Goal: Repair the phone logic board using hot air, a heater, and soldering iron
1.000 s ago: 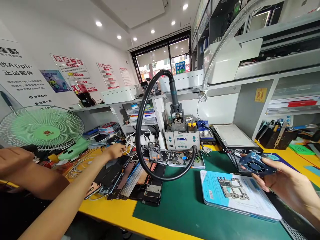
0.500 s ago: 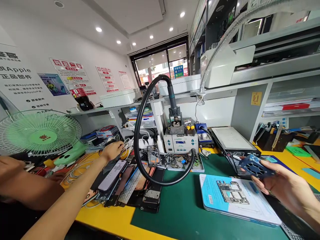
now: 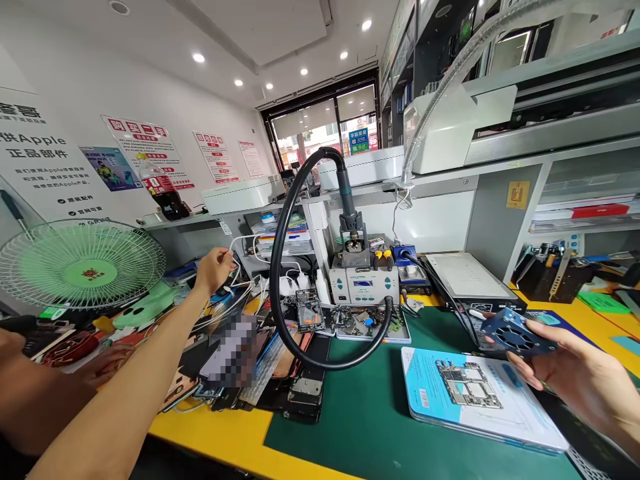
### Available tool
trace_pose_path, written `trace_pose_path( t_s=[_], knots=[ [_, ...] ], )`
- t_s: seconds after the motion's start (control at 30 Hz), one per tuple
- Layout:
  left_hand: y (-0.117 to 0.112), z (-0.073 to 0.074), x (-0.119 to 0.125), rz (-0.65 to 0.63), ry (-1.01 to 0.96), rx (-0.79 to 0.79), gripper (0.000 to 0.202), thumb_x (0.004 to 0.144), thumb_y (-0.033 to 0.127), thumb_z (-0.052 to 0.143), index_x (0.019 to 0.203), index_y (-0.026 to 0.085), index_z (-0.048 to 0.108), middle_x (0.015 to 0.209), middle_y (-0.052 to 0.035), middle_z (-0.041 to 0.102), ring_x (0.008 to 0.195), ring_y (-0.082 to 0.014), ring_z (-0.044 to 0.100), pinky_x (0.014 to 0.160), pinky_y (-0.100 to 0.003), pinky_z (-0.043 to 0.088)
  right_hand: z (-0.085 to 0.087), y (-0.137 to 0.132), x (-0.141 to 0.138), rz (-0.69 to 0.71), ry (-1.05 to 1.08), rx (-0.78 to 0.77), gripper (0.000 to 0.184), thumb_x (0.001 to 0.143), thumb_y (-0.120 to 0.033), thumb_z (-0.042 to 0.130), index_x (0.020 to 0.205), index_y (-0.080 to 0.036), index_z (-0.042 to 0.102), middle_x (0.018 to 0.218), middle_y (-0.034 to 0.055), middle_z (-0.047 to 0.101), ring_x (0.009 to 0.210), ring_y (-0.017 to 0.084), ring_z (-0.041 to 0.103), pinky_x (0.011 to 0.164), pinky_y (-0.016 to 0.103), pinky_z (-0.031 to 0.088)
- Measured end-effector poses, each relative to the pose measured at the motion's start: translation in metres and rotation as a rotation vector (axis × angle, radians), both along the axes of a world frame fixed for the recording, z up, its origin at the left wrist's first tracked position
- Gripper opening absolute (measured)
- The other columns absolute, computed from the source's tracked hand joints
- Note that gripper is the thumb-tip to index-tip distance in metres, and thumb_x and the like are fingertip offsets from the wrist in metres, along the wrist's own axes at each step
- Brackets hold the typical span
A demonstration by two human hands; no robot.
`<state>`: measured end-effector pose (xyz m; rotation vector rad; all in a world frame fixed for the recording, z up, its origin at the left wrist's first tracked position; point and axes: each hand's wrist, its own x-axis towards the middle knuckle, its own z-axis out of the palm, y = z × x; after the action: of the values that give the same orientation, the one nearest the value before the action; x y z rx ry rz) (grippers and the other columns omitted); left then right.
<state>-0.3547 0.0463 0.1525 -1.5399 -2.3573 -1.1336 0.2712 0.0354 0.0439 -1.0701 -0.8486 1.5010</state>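
My left hand (image 3: pixel 215 270) is raised over the cable tangle at the back left, its fingers pinched on a white cable (image 3: pixel 241 240) that loops toward the shelf. Below it lie more white cables (image 3: pixel 235 300) and a phone (image 3: pixel 230 350) with a blurred screen, on a pile of phone parts. At the right, my right hand (image 3: pixel 575 363) grips a small dark blue square fan (image 3: pixel 520 331) between thumb and fingers. The fan is above a blue and white booklet (image 3: pixel 480 417) with a phone circuit board pictured or resting on it; I cannot tell which.
A hot air station (image 3: pixel 364 287) with an arching black hose (image 3: pixel 277 267) stands mid-bench, behind a parts tray (image 3: pixel 407 339). A green fan (image 3: pixel 83 267) is at the left, near another person's hand (image 3: pixel 107 363). The green mat (image 3: pixel 360 427) covers the front.
My left hand has moved up and slightly left, lifting the white cable out of the tangle. The other person's hand shows more at the left. My right hand keeps the fan in nearly the same place.
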Motion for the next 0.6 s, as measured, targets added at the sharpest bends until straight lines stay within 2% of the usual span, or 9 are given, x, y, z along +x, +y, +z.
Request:
trace_pose_path(
  t_s=[0.17,0.37,0.5,0.6],
  knots=[
    [-0.001,0.022,0.005,0.087,0.134,0.037,0.041,0.094,0.040,0.061,0.127,0.016,0.058,0.125,-0.0107,0.062,0.108,-0.0235,0.063,0.092,-0.046,0.056,0.003,-0.001,-0.001,-0.023,-0.006,-0.044,0.042,0.046,-0.045,0.087,0.067,-0.018,0.064,0.050,0.0091,0.061,0.046,0.021,0.049,0.036,0.029,0.045],
    [-0.003,0.046,-0.001,0.183,0.113,-0.113,0.040,0.094,0.039,0.062,0.126,0.016,0.059,0.126,-0.0108,0.062,0.108,-0.0235,0.063,0.092,-0.046,0.056,0.004,-0.002,-0.001,-0.010,-0.009,-0.015,0.041,0.050,-0.047,0.085,0.069,-0.018,0.063,0.049,0.0083,0.058,0.044,0.019,0.047,0.036,0.029,0.045],
    [-0.005,0.051,-0.007,0.290,0.022,-0.127,0.040,0.094,0.040,0.061,0.126,0.016,0.059,0.123,-0.0097,0.063,0.105,-0.0233,0.064,0.088,-0.043,0.057,0.007,-0.003,-0.002,-0.031,-0.003,-0.011,0.043,0.047,-0.042,0.086,0.073,-0.019,0.062,0.049,0.0065,0.060,0.044,0.020,0.048,0.037,0.028,0.044],
    [-0.010,0.046,-0.007,0.327,0.017,-0.129,0.041,0.094,0.040,0.061,0.126,0.016,0.059,0.124,-0.0098,0.062,0.106,-0.0239,0.064,0.089,-0.044,0.057,0.008,-0.003,-0.004,-0.045,-0.005,-0.016,0.044,0.045,-0.041,0.086,0.075,-0.020,0.062,0.050,0.0058,0.061,0.043,0.019,0.047,0.037,0.028,0.044]
  ],
)
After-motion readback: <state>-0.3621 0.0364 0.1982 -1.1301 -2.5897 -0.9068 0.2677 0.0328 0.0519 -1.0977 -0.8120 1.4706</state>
